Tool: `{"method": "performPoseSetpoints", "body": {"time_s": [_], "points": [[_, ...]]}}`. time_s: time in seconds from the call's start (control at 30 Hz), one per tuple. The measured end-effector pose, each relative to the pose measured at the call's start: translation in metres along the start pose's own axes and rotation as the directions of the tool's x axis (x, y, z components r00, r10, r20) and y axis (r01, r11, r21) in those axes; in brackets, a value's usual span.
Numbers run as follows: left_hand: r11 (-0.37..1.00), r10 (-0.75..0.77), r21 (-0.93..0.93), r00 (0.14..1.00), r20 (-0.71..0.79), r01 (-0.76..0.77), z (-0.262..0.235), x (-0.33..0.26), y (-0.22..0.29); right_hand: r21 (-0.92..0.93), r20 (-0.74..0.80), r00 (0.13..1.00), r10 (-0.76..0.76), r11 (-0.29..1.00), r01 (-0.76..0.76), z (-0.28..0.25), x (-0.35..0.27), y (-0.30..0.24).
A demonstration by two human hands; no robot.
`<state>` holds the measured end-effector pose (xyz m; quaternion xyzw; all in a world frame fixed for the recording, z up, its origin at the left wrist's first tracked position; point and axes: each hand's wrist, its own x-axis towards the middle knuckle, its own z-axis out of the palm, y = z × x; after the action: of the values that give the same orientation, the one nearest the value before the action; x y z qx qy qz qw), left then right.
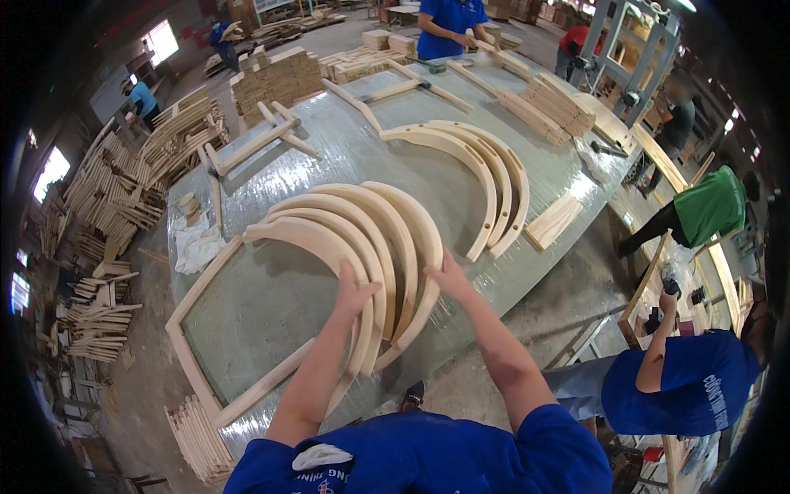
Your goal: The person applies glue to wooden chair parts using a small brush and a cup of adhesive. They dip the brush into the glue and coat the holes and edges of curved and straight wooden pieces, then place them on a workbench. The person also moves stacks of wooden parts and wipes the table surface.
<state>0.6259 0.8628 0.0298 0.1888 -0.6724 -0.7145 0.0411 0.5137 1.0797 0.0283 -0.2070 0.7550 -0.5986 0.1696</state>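
Observation:
Several pale curved wooden pieces [415,216] stand side by side near the front edge of the table, bowed like arches. My left hand [355,290] presses against the left side of this group, thumb over the edge of the wood. On the opposite side, my right hand [447,276] grips the outermost curve, so the pieces sit between my two hands. The undersides of my fingers are partly hidden by the wood. To the right, three more curved pieces [485,169] with small holes along their edges lie together on the table.
The table [271,288] has a grey, film-covered top. An angled wooden frame [189,362] lies at its left, near a white cloth [197,247]. A flat board [553,221] and stacked slats [547,107] are at the right. Co-workers stand around, one close by in blue [683,383].

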Motion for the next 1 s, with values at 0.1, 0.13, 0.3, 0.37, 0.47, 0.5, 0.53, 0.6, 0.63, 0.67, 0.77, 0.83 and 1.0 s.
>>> {"method": "performPoseSetpoints", "body": {"time_s": [0.1,0.13,0.3,0.37,0.47,0.5,0.53,0.6,0.63,0.67,0.77,0.83,1.0], "points": [[0.978,-0.186,-0.068,0.974,0.128,0.196,-0.027,-0.007,0.010,-0.100,-0.213,0.976,0.040,0.993,-0.062,0.013,-0.009,0.001],[0.968,-0.248,-0.006,0.957,0.148,0.252,-0.034,-0.013,0.007,-0.143,-0.220,0.975,0.031,0.988,-0.063,0.006,-0.007,0.006],[0.950,-0.088,0.301,0.996,0.017,0.079,-0.026,-0.031,-0.028,-0.287,-0.182,0.970,0.161,0.935,-0.209,-0.037,0.034,0.007],[0.966,-0.086,0.251,0.994,0.075,0.065,-0.016,-0.017,-0.013,-0.330,-0.276,0.959,-0.066,0.944,-0.030,-0.034,0.030,0.024],[1.000,-0.020,-0.019,0.984,0.176,0.024,-0.013,-0.010,-0.015,-0.336,-0.304,0.929,-0.209,0.936,0.101,-0.012,0.008,0.032],[0.993,0.000,-0.113,0.974,0.228,0.027,-0.014,-0.005,-0.015,-0.329,-0.305,0.925,-0.225,0.937,0.120,-0.005,-0.003,0.029],[0.999,-0.012,-0.029,0.976,0.218,0.018,0.000,-0.003,-0.017,-0.347,-0.328,0.903,-0.277,0.925,0.157,0.002,-0.016,0.029],[0.990,0.036,0.124,0.973,0.227,-0.066,0.027,0.003,-0.026,-0.393,-0.374,0.848,-0.376,0.892,0.222,0.019,-0.040,0.026],[0.987,0.045,0.140,0.966,0.256,-0.084,0.037,0.013,-0.023,-0.486,-0.370,0.833,-0.410,0.850,0.203,0.018,-0.046,0.032],[0.983,0.053,0.155,0.957,0.286,-0.100,0.046,0.021,-0.021,-0.572,-0.363,0.821,-0.441,0.801,0.177,0.017,-0.051,0.037],[0.969,0.101,0.195,0.962,0.252,-0.153,0.047,0.049,-0.039,-0.500,-0.459,0.778,-0.430,0.849,0.174,0.021,-0.047,0.029],[0.953,0.175,0.208,0.959,0.224,-0.223,0.066,0.070,-0.028,-0.318,-0.623,0.728,-0.286,0.943,0.098,0.020,-0.037,0.026],[0.796,0.411,0.380,0.882,0.230,-0.470,0.085,0.042,-0.046,-0.297,-0.747,0.629,-0.217,0.954,-0.024,0.033,-0.049,0.017]]}}
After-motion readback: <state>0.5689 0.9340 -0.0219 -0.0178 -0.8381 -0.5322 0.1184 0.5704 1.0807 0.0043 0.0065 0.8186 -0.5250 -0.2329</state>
